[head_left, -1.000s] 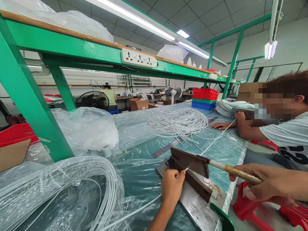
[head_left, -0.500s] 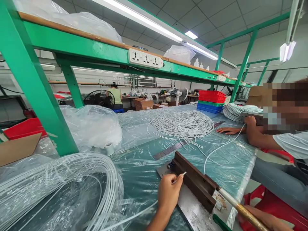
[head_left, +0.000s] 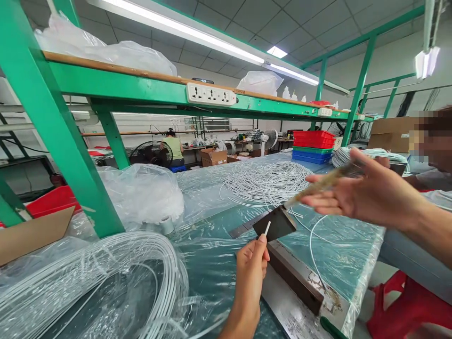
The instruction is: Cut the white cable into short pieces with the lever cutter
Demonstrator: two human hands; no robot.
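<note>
My left hand (head_left: 250, 275) pinches a thin white cable (head_left: 267, 229) between thumb and fingertips, its short end pointing up in front of the cutter's blade. Behind and below the wrist, more white cable leads off to the left. My right hand (head_left: 370, 195) has the cutter's lever handle (head_left: 312, 188) lying between thumb and fingers, a loose hold with the fingers fairly straight; motion blurs it. The dark blade block (head_left: 277, 225) is tilted up on that lever. Beneath is the metal cutter base (head_left: 282, 303) with its brown bar (head_left: 296, 278).
A plastic-wrapped cable coil (head_left: 165, 263) lies at left. Beyond the cutter are a steel ruler (head_left: 242, 229), a loose cable heap (head_left: 268, 181) and stacked trays (head_left: 313, 146). A green shelf post (head_left: 76, 136) stands at left. A co-worker (head_left: 438, 141) sits at right.
My right hand has swung the lever handle up from low at the right, lifting the blade block. My left hand has shifted slightly, and its cable end now points more upright.
</note>
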